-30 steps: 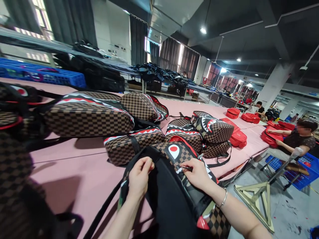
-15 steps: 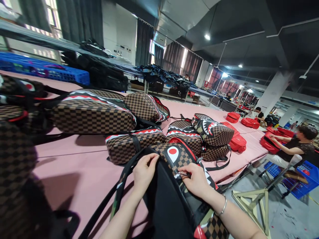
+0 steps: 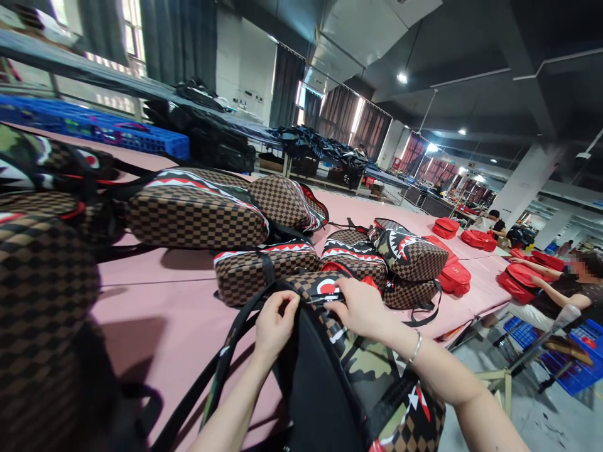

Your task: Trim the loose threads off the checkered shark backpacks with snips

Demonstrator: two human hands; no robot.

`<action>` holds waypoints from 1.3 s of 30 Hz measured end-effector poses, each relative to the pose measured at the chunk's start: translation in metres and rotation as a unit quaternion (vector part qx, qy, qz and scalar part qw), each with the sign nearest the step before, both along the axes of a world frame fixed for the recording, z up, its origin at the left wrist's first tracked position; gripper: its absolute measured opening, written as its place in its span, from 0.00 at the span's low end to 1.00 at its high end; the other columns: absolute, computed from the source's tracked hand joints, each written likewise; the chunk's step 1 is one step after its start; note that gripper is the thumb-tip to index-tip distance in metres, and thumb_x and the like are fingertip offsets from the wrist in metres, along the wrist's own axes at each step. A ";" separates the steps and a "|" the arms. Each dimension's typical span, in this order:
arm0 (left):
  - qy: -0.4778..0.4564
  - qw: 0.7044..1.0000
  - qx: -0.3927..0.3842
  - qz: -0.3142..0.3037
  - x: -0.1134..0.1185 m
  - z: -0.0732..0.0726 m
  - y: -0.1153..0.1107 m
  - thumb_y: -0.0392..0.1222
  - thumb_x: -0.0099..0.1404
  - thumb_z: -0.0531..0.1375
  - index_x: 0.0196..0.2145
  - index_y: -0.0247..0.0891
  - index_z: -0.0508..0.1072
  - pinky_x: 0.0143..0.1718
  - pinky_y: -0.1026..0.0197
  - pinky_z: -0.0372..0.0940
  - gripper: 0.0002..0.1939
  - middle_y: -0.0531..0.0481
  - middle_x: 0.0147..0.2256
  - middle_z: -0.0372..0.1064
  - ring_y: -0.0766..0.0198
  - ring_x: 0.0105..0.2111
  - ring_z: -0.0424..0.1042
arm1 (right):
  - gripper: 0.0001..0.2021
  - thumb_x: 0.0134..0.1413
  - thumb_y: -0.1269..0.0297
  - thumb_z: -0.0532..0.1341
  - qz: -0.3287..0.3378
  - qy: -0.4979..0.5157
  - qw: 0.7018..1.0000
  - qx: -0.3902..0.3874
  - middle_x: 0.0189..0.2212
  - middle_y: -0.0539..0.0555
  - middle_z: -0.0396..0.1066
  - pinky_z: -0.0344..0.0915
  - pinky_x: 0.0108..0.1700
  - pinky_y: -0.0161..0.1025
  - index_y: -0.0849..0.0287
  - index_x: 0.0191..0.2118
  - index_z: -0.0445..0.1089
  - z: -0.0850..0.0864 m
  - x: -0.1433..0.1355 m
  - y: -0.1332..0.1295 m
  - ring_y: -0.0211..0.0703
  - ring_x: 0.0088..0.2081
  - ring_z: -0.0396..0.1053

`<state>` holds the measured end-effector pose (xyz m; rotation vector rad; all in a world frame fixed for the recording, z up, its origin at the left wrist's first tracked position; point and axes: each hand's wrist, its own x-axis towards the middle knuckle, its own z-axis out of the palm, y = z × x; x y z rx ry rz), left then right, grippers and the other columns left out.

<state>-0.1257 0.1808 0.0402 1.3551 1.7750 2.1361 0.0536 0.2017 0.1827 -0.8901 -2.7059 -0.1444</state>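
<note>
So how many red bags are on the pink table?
4 that I can see, all at the table's far right end: one beside the checkered bags, two farther back, one by a seated person. More may be hidden.

A backpack (image 3: 358, 383) stands at the near edge of the surface (image 3: 179, 314), with the left hand (image 3: 273, 326) and right hand (image 3: 360, 307) on its top. Just behind it lies a pile of backpacks (image 3: 264, 238). Farther right on the surface lie smaller bags (image 3: 452, 276). A crate (image 3: 141, 138) sits behind the surface, at left. A seated person (image 3: 565, 289) is at far right.
</note>
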 end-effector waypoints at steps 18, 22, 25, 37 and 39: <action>0.002 1.000 -0.012 0.014 0.003 0.003 -0.003 0.51 0.57 0.52 0.31 0.40 0.67 0.35 0.57 0.63 0.12 0.50 0.29 0.66 0.59 0.30 0.66 | 0.09 0.63 0.73 0.48 0.175 -0.213 0.953 0.124 0.27 0.54 0.68 0.58 0.25 0.32 0.64 0.40 0.65 0.018 -0.061 0.006 0.36 0.24 0.65; -0.002 1.000 -0.014 0.006 0.003 0.004 -0.003 0.51 0.57 0.53 0.31 0.40 0.67 0.35 0.57 0.63 0.12 0.50 0.29 0.65 0.59 0.30 0.66 | 0.10 0.64 0.73 0.48 0.174 -0.198 0.958 0.113 0.28 0.53 0.68 0.58 0.27 0.32 0.64 0.40 0.65 0.012 -0.064 0.013 0.37 0.27 0.66; -0.011 1.000 -0.016 -0.001 0.003 0.003 -0.001 0.53 0.57 0.53 0.30 0.40 0.67 0.36 0.57 0.63 0.13 0.50 0.29 0.65 0.59 0.30 0.66 | 0.09 0.64 0.69 0.49 0.165 -0.182 0.963 0.108 0.30 0.54 0.70 0.58 0.29 0.33 0.62 0.40 0.66 0.015 -0.056 0.015 0.38 0.29 0.67; -0.075 0.994 -0.062 -0.043 0.006 -0.015 0.011 0.61 0.61 0.48 0.35 0.39 0.69 0.47 0.50 0.64 0.24 0.44 0.37 0.69 0.53 0.41 0.69 | 0.15 0.57 0.54 0.57 -0.142 0.204 0.939 -0.237 0.30 0.54 0.72 0.60 0.38 0.37 0.63 0.33 0.70 -0.056 0.057 0.097 0.44 0.34 0.69; -0.065 0.993 -0.082 -0.057 0.008 -0.016 0.017 0.63 0.59 0.50 0.37 0.39 0.71 0.49 0.47 0.62 0.25 0.43 0.39 0.70 0.51 0.43 0.68 | 0.15 0.52 0.53 0.61 -0.144 0.220 0.927 -0.267 0.28 0.53 0.72 0.60 0.35 0.36 0.63 0.30 0.71 -0.074 0.071 0.105 0.43 0.32 0.68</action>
